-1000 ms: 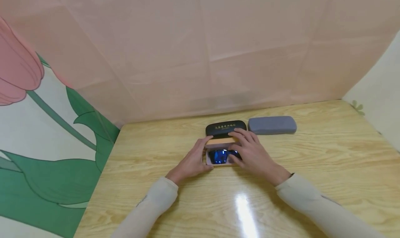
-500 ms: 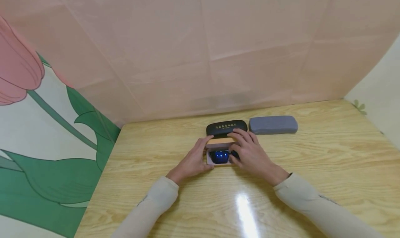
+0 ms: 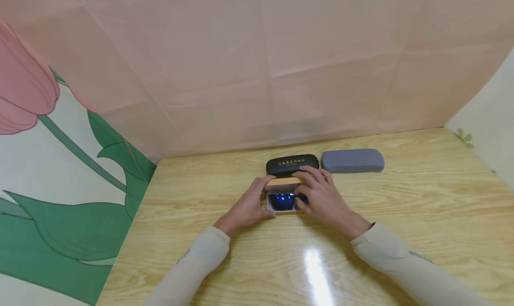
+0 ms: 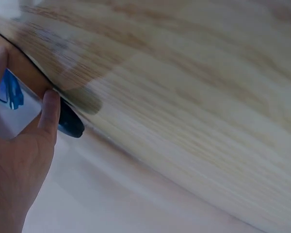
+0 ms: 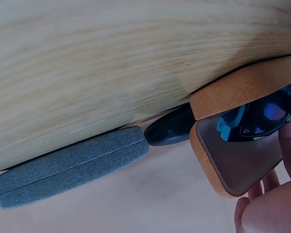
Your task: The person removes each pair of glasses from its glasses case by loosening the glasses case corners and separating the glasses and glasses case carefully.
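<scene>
An orange-brown glasses case (image 3: 281,181) lies with its lid raised on the table. Inside its pale tray are sunglasses (image 3: 283,202) with blue mirrored lenses; the right wrist view shows a dark frame and a light-blue temple tip. My left hand (image 3: 249,208) grips the case's left end, fingers on the lid edge and thumb at the front rim. My right hand (image 3: 323,199) pinches the sunglasses near the middle with thumb and index finger, while other fingers reach over the lid. That hand hides the case's right end and much of one lens.
Right behind the lid lies a black glasses case (image 3: 289,163) with gold lettering. A grey-blue fabric glasses case (image 3: 353,160), closed, is to its right. A pink cloth (image 3: 257,74) hangs along the table's back edge.
The blue lens has turned slightly and darkened, and the sunglasses have shifted a little within the case. Both hands have kept nearly the same place.
</scene>
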`<act>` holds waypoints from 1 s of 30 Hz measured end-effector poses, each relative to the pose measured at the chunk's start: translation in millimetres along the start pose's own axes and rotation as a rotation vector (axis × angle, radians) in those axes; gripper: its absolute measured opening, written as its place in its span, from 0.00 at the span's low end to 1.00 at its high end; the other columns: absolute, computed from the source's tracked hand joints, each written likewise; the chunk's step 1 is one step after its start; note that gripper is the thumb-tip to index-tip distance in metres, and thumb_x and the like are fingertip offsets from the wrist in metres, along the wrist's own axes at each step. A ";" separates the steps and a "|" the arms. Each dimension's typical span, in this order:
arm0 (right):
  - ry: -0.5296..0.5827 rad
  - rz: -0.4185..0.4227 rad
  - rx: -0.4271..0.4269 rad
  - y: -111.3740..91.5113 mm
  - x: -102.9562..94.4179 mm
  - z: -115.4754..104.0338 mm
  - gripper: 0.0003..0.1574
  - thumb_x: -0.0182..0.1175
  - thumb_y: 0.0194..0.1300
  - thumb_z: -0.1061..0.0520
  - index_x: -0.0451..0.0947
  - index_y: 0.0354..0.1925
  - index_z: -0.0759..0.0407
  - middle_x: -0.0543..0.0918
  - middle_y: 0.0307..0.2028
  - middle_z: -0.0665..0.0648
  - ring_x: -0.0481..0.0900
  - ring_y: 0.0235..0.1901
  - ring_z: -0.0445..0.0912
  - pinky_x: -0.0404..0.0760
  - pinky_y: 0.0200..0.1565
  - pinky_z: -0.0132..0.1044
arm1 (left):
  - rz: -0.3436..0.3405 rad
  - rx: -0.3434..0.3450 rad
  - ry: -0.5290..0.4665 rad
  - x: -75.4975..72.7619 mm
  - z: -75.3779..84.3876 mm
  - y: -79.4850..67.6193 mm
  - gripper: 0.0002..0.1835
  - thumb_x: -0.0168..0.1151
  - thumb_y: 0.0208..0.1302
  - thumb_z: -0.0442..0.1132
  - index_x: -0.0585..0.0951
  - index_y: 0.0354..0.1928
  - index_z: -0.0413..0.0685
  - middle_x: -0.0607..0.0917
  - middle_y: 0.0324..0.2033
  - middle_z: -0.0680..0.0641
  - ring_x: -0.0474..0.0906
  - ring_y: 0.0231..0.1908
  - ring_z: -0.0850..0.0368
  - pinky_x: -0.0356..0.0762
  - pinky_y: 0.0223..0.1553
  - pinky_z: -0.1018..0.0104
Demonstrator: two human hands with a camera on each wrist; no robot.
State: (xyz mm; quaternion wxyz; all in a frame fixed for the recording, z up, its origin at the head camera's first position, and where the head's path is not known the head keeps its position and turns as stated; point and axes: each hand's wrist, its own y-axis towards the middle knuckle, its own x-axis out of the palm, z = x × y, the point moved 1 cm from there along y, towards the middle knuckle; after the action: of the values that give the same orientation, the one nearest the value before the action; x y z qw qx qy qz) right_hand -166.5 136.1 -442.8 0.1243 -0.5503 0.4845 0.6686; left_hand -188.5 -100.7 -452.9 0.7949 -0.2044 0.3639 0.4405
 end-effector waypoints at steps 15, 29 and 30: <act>0.022 0.041 -0.036 -5.5 -13.4 -4.5 0.11 0.74 0.52 0.50 0.87 0.32 0.53 0.81 0.60 0.61 0.69 0.68 0.58 0.61 0.71 0.56 | -0.016 -0.006 -0.038 1.6 1.8 1.2 0.60 0.79 0.49 0.36 0.50 0.76 0.74 0.67 0.65 0.49 0.74 0.59 0.54 0.75 0.64 0.59; 0.047 0.094 -0.020 -4.9 -27.5 -6.2 0.11 0.75 0.52 0.53 0.87 0.34 0.55 0.85 0.55 0.59 0.77 0.62 0.57 0.68 0.67 0.55 | -0.016 0.024 -0.080 -2.3 -1.6 1.9 0.58 0.78 0.48 0.34 0.53 0.76 0.69 0.68 0.65 0.47 0.74 0.60 0.52 0.73 0.66 0.56; 0.049 0.096 -0.023 -5.3 -27.6 -6.3 0.11 0.75 0.52 0.53 0.87 0.34 0.56 0.85 0.54 0.59 0.77 0.61 0.57 0.70 0.66 0.56 | -0.017 0.028 -0.082 -2.3 -1.7 1.7 0.58 0.78 0.48 0.35 0.53 0.76 0.70 0.68 0.65 0.47 0.74 0.60 0.52 0.73 0.66 0.56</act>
State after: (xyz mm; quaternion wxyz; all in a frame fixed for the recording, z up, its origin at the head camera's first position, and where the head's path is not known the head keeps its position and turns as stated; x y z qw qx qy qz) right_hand -148.9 144.0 -421.4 0.0739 -0.5441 0.5056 0.6655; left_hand -191.4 -102.2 -452.2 0.8156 -0.1782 0.3355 0.4364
